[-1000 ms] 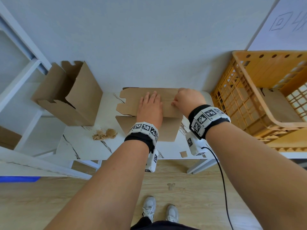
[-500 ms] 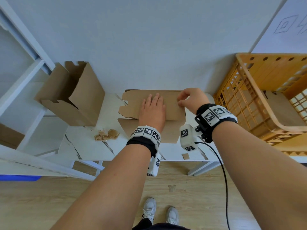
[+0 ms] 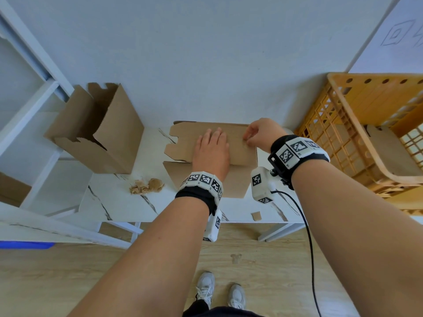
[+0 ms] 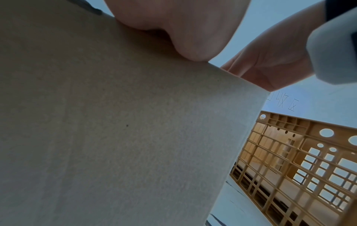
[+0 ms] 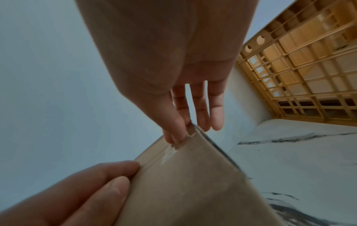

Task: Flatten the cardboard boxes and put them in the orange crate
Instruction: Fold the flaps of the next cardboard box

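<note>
A flattened cardboard box (image 3: 183, 143) lies on the white marble table (image 3: 119, 202), its lower flap toward me. My left hand (image 3: 211, 149) rests flat on its middle with straight fingers, pressing it down. My right hand (image 3: 248, 138) is at the box's far right corner; in the right wrist view, thumb and forefinger (image 5: 179, 134) pinch that corner while the other fingers stay straight. A second box (image 3: 103, 133) stands open and unflattened at the table's left. The orange crate (image 3: 343, 115) stands to the right with flat cardboard (image 3: 389, 152) inside.
Torn cardboard scraps (image 3: 146, 186) lie left of the flattened box, and a small piece (image 3: 256, 215) sits near the table's front edge. A white shelf frame (image 3: 29, 110) rises on the left. The wall runs directly behind the table.
My right hand has left the box's middle, where it pressed as a fist, and now pinches the far right corner. The left hand stays flat on the cardboard.
</note>
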A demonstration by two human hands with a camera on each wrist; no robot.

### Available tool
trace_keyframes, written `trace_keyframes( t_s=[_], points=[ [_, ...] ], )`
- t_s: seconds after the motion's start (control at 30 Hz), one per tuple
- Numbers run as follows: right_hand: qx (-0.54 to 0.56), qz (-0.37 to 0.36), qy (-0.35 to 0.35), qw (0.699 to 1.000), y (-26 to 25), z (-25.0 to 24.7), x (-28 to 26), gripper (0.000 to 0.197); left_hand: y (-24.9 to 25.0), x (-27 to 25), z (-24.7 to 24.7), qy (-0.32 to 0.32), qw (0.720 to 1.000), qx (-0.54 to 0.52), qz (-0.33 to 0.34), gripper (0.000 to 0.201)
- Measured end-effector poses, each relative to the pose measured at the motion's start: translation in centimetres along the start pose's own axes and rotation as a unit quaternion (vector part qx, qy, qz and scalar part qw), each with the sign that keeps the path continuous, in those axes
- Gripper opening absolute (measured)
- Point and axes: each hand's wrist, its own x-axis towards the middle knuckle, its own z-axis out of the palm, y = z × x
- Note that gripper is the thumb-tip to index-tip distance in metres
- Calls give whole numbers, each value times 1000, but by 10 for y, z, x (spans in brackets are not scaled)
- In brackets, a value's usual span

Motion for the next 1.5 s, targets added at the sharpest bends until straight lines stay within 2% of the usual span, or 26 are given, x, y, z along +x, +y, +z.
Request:
trace_keyframes(
  t_s=[0.13, 0.3, 0.37, 0.77, 0.93, 1.1, 1.33, 1.5],
  points=[
    [-24, 7, -29, 999, -2, 2, 4, 20, 0, 2, -1, 0, 1000, -3, 1, 44],
    [-3, -20, 48, 999, 6, 4, -5, 14, 0, 2, -1, 1, 1000, -5, 4, 44],
    [5, -28, 54, 998, 9, 4, -6, 13, 1, 1, -1, 5, 1000, -6, 4, 44],
    [-53, -23, -5, 998, 2, -2, 1, 8, 1, 1, -3, -10, 1000, 0, 5, 45],
    [-20, -35, 30, 999, 5, 0, -5, 11, 2, 1, -4, -7, 1000, -5, 6, 44],
    [-20, -24, 27, 999, 6, -1, -4, 9, 2, 2, -4, -11, 1000, -2, 3, 44],
    [-79, -17, -26, 996, -5, -4, -2, 9, 2, 0, -4, -19, 1000, -1, 3, 45],
    [-59, -38, 29, 997, 0, 0, -8, 18, 3, 0, -5, -17, 1000, -3, 1, 45]
  ],
)
